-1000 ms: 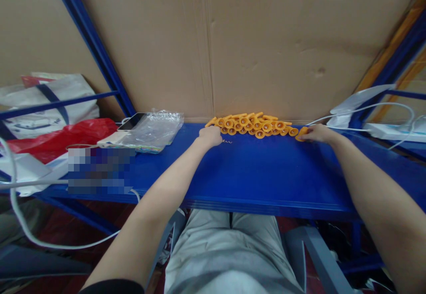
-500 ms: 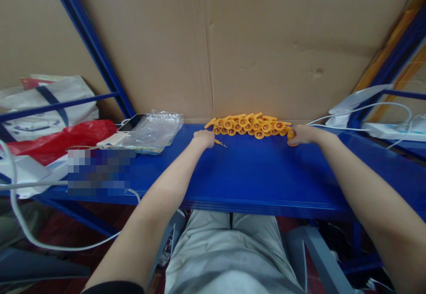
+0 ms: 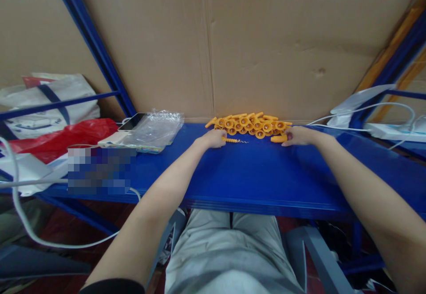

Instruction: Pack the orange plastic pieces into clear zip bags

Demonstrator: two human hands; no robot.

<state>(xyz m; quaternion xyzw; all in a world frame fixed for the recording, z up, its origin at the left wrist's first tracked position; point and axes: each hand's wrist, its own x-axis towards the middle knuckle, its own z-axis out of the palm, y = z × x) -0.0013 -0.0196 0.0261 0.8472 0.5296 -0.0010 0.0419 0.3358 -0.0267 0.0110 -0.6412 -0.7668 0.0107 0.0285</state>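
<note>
My left hand (image 3: 214, 139) is closed on a yellow spiral rod (image 3: 232, 140) held level just above or on the blue tabletop (image 3: 248, 174). A thin wavy metal tip extends from the rod to the right. Over at the right end of the pile, my right hand (image 3: 300, 136) grips a yellow funnel-shaped piece (image 3: 278, 139), its narrow end directed left. Between and behind both hands lies a pile of yellow funnel-shaped pieces (image 3: 260, 134), stacked with most of their flared mouths facing me.
A cardboard panel (image 3: 266, 49) stands behind the pile. On the left are clear plastic bags (image 3: 156, 129), a phone (image 3: 132, 122), a red bag (image 3: 76, 136) and a white cable (image 3: 20, 223). More white cable (image 3: 359, 106) runs along the right side, near a blue post (image 3: 382, 63).
My left hand has moved right with the spiral rod, more of which now shows. The funnel-shaped piece in my right hand has swung to point left, and that hand has shifted slightly left.
</note>
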